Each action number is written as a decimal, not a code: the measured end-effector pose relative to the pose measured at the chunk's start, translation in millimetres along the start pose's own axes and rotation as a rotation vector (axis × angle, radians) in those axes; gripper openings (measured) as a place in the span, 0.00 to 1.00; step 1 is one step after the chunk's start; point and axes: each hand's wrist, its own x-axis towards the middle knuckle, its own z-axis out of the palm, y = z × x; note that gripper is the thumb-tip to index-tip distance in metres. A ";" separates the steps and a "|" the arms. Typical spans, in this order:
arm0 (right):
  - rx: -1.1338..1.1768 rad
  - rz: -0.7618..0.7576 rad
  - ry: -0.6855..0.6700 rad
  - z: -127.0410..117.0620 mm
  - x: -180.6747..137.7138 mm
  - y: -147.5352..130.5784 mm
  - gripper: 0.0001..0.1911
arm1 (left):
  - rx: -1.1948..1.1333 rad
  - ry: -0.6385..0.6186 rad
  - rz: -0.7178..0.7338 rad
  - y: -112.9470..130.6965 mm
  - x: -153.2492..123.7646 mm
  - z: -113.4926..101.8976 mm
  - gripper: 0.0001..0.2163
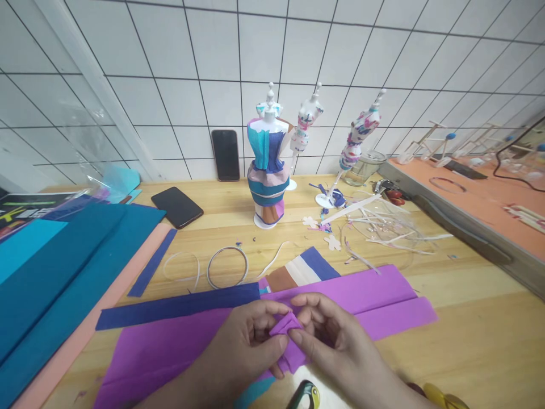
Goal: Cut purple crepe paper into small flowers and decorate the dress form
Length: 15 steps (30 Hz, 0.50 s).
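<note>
Between my two hands is a small folded piece of purple crepe paper point(293, 357). My left hand point(251, 335) pinches its left side between thumb and fingers. From the right, the thumb and fingertips of my right hand point(334, 335) grip the same piece. Beneath them a long purple crepe sheet point(374, 298) stretches across the table. A dark blue strip point(183, 307) lies over its left part. Just below the hands, the handle of a tool, black and yellow point(305, 394), shows at the bottom edge; its kind is hidden.
Small dress forms stand at the back; the nearest mannequin point(268, 187) wears coloured paper. Two phones are present, one flat point(177, 207), one leaning on the wall point(226, 155). Teal paper sheets point(85, 255) cover the left. A silver ring point(227, 248) and tangled white strips point(378, 221) lie beyond the purple sheet.
</note>
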 end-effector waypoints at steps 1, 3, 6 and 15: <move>-0.010 -0.004 -0.003 0.1 0.1 0.1 0.17 | 0.004 -0.008 0.004 0.4 -0.2 0.1 0.10; -0.034 -0.006 -0.011 -0.1 -0.2 0.2 0.17 | 0.011 -0.012 0.014 0.6 -0.2 0.3 0.11; -0.056 -0.011 -0.016 -1.1 -1.5 -1.0 0.16 | 0.012 -0.013 0.023 -2.3 0.6 0.1 0.12; -0.017 -0.036 -0.036 -1.1 -3.0 3.8 0.17 | 0.014 -0.006 0.010 -7.7 0.4 -0.8 0.14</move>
